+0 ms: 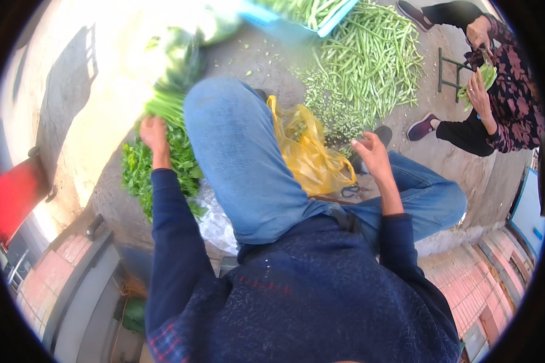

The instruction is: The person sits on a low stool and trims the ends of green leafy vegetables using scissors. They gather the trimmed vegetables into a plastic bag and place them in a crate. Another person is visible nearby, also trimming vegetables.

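My left hand (154,134) is at the celery (169,104), fingers closed where the pale green stalks meet the leaves, left of my raised knee. Its fingertips are partly hidden. A leafy bunch (183,151) spreads on the ground beneath that wrist. My right hand (374,155) is raised above my bent right leg, its fingers loosely curled and thumb apart, with nothing seen in it. Between my legs sits a crumpled yellow plastic bag (312,158). Dark-handled scissors (350,191) lie beside the bag, nearest to my right hand.
A large heap of green beans (369,60) covers the ground ahead, next to a blue crate (333,21) of beans. At the right, a person (515,91) holds a green vegetable (487,75) near a metal stool frame (451,75). Clear plastic (216,224) lies by my left thigh.
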A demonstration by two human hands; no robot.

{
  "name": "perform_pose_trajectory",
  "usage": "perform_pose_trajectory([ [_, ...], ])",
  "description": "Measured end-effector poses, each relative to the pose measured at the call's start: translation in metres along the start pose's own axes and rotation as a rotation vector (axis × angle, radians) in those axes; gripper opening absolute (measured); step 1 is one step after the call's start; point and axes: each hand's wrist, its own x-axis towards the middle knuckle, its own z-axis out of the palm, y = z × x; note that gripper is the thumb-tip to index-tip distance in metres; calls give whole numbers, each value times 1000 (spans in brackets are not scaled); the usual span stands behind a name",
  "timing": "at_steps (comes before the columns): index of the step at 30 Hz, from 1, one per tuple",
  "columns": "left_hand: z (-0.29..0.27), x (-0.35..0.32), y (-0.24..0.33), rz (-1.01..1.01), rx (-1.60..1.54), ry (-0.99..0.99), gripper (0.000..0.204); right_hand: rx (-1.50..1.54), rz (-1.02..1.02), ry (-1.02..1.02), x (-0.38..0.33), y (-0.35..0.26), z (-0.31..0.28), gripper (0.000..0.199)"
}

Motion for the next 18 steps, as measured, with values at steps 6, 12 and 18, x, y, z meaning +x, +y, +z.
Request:
perform_pose_trajectory([
  [6, -15, -23, 118, 191, -98, -67, 50, -519, 34, -406, -22, 17, 98, 110],
  [12, -23, -70, 222, 329, -100, -37, 43, -449, -50, -229, 3, 82, 133, 39],
  [18, -7, -155, 324, 593, -179, -68, 28, 474, 175, -391, -42, -45, -8, 23],
])
